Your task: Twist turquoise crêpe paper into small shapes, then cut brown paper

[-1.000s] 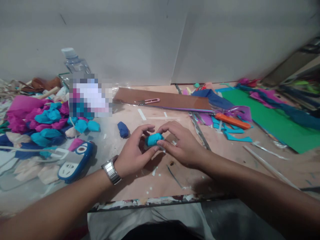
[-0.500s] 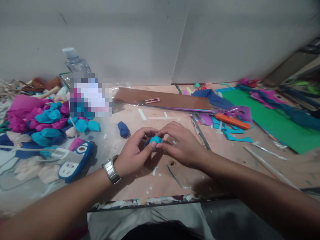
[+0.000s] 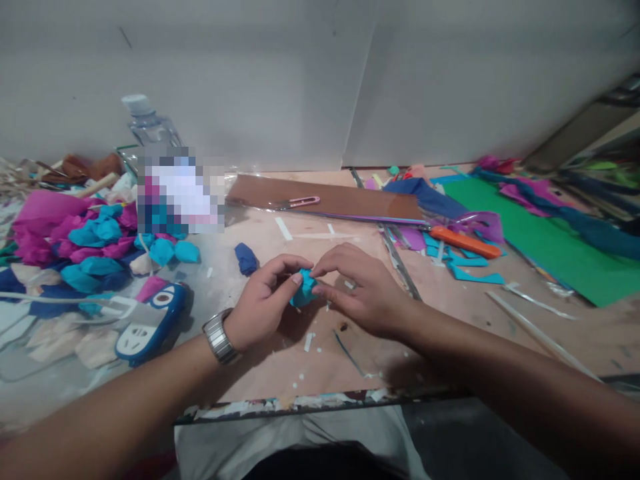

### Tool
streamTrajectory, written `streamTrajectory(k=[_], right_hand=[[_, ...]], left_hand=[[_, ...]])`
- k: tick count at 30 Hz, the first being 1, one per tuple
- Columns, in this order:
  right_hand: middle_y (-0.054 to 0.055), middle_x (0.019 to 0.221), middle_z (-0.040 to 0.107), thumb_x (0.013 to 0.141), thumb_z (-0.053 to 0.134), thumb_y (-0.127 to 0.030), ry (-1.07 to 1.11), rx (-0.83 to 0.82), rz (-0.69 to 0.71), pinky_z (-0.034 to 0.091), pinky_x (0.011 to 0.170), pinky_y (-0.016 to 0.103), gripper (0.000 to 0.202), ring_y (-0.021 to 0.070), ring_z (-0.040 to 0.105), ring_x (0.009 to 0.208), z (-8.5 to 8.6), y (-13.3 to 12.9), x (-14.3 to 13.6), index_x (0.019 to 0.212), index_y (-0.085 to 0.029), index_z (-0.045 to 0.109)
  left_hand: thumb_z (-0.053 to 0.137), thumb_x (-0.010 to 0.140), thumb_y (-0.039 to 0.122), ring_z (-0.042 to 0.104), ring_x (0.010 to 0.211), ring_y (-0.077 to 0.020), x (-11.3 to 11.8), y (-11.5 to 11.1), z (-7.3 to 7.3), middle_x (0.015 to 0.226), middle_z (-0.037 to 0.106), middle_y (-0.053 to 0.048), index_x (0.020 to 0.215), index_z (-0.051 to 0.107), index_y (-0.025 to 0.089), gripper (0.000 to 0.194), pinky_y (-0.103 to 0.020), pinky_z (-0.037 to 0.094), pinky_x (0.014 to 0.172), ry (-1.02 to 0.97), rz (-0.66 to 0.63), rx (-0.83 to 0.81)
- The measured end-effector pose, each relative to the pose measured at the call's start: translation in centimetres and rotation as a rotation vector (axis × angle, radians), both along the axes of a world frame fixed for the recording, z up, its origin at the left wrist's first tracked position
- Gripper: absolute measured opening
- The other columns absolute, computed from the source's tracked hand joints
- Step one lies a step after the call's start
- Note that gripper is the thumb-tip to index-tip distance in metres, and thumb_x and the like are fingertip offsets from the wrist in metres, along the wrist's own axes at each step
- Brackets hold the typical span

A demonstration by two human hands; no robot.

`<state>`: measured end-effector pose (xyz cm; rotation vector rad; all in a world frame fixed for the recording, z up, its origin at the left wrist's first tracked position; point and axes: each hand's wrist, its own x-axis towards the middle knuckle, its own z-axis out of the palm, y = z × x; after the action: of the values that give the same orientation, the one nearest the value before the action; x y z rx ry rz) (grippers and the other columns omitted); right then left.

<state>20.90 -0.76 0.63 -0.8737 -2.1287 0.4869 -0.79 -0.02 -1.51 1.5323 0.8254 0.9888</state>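
Observation:
Between my two hands, just above the wooden table, is a small crumpled turquoise paper piece (image 3: 303,291). My left hand (image 3: 265,297), with a metal watch (image 3: 220,337) on its wrist, is closed on the piece, thumb on top and fingers behind it. The fingertips of my right hand (image 3: 363,287) pinch its right edge. Part of the piece is hidden by my left fingers. A dark blue crumpled paper piece (image 3: 246,259) lies on the table left of my left hand's fingers.
A heap of magenta, turquoise and cream paper pieces (image 3: 95,233) lies left, by a blue-and-white power strip (image 3: 153,323) and a plastic bottle (image 3: 153,127). Behind my hands are brown sheets (image 3: 350,200) with a pink cutter (image 3: 304,201). An orange cutter (image 3: 465,242) and green sheet (image 3: 540,233) lie right.
The turquoise paper piece has turned in my fingers, and more of it now shows below my left thumb. Both hands stay in nearly the same place.

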Motion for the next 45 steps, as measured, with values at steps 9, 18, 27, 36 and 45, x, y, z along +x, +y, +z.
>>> streamTrajectory(k=[9, 18, 27, 36, 45], right_hand=[[0.003, 0.090, 0.068, 0.099, 0.066, -0.035, 0.037, -0.126, -0.114, 0.047, 0.080, 0.033, 0.017, 0.0182, 0.062, 0.087, -0.37, -0.25, 0.00, 0.089, -0.021, 0.067], [0.002, 0.091, 0.069, 0.093, 0.073, -0.035, 0.053, -0.295, -0.084, 0.049, 0.077, 0.030, 0.017, 0.0167, 0.063, 0.085, -0.40, -0.33, -0.30, 0.087, -0.020, 0.070], [0.002, 0.089, 0.069, 0.093, 0.072, -0.033, 0.136, -0.415, -0.042, 0.049, 0.076, 0.029, 0.017, 0.0155, 0.062, 0.081, -0.24, -0.37, -0.58, 0.084, -0.019, 0.069], [0.003, 0.088, 0.070, 0.092, 0.073, -0.036, 0.127, -0.450, -0.083, 0.049, 0.072, 0.029, 0.021, 0.0163, 0.062, 0.080, -0.46, -0.33, -0.62, 0.081, -0.019, 0.068], [-0.003, 0.081, 0.057, 0.089, 0.075, -0.035, 0.169, -0.542, -0.054, 0.043, 0.063, 0.024, 0.022, 0.0129, 0.050, 0.072, -0.33, -0.50, -0.55, 0.094, -0.021, 0.059]], left_hand=[[0.060, 0.102, 0.034, 0.066, 0.101, -0.0177, 0.18, -0.19, 0.09, 0.112, 0.070, -0.005, 0.115, 0.066, 0.020, 0.020, -0.030, 0.054, 0.090, 0.057, 0.054, 0.040], [0.062, 0.101, 0.034, 0.067, 0.100, -0.0183, 0.18, -0.31, 0.13, 0.110, 0.071, -0.006, 0.114, 0.066, 0.021, 0.020, -0.031, 0.055, 0.087, 0.078, 0.042, 0.065], [0.062, 0.098, 0.031, 0.065, 0.095, -0.0189, 0.32, -0.27, 0.19, 0.104, 0.070, -0.005, 0.108, 0.067, 0.019, 0.016, -0.032, 0.054, 0.085, -0.011, 0.026, -0.056], [0.062, 0.098, 0.031, 0.064, 0.098, -0.0186, 0.31, -0.12, 0.18, 0.104, 0.070, -0.006, 0.107, 0.068, 0.018, 0.017, -0.032, 0.053, 0.091, -0.041, -0.018, -0.134], [0.065, 0.098, 0.039, 0.065, 0.095, -0.0173, 0.40, -0.18, -0.28, 0.106, 0.069, -0.005, 0.120, 0.060, 0.020, 0.030, -0.028, 0.052, 0.083, -0.090, -0.067, -0.171]])
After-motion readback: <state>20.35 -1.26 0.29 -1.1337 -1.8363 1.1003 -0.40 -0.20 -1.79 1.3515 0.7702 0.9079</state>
